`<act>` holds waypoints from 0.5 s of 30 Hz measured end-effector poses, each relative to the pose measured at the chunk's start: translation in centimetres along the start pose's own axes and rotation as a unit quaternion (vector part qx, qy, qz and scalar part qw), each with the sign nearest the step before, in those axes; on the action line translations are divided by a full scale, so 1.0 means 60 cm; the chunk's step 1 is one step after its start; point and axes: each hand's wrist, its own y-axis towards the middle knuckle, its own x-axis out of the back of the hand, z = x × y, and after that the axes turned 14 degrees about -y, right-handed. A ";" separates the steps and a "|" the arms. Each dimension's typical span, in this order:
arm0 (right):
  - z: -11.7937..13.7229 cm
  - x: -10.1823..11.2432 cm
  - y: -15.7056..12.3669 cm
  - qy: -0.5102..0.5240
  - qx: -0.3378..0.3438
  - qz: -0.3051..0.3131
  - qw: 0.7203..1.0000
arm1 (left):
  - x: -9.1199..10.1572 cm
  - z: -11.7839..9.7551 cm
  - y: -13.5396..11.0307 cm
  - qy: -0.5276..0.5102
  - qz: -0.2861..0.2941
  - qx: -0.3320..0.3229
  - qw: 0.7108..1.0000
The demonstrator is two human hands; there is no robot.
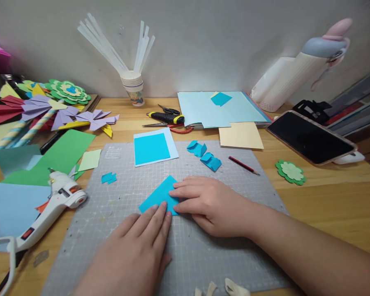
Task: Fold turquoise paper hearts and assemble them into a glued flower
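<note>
A folded piece of blue paper (158, 194) lies on the grey cutting mat (117, 213). My left hand (138, 250) rests flat with its fingertips pressing the paper's near edge. My right hand (208, 203) lies over the paper's right side, fingers stretched out and pressing it down. Neither hand grips anything. Two pleated blue paper pieces (205, 155) lie just beyond my right hand, and a small blue scrap (108, 178) sits to the left. A blue square on pale blue paper (154, 147) lies at the mat's far edge.
A white glue gun (49, 209) lies at the mat's left edge. Scissors and a cutter (168, 117), a cup of glue sticks (134, 88), paper flowers (58, 105), coloured sheets, a pencil (244, 165), a phone (311, 137) and a green flower cutout (291, 171) surround the mat.
</note>
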 end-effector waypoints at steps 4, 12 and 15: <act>-0.001 0.001 0.001 -0.002 0.001 0.003 1.000 | 0.002 0.000 -0.001 0.005 -0.009 -0.012 1.000; -0.001 -0.001 0.001 0.007 -0.002 0.013 1.000 | 0.001 0.000 -0.004 -0.002 -0.020 -0.008 1.000; -0.001 -0.003 -0.001 0.007 -0.002 0.007 1.000 | -0.001 0.001 -0.003 -0.009 -0.028 -0.001 1.000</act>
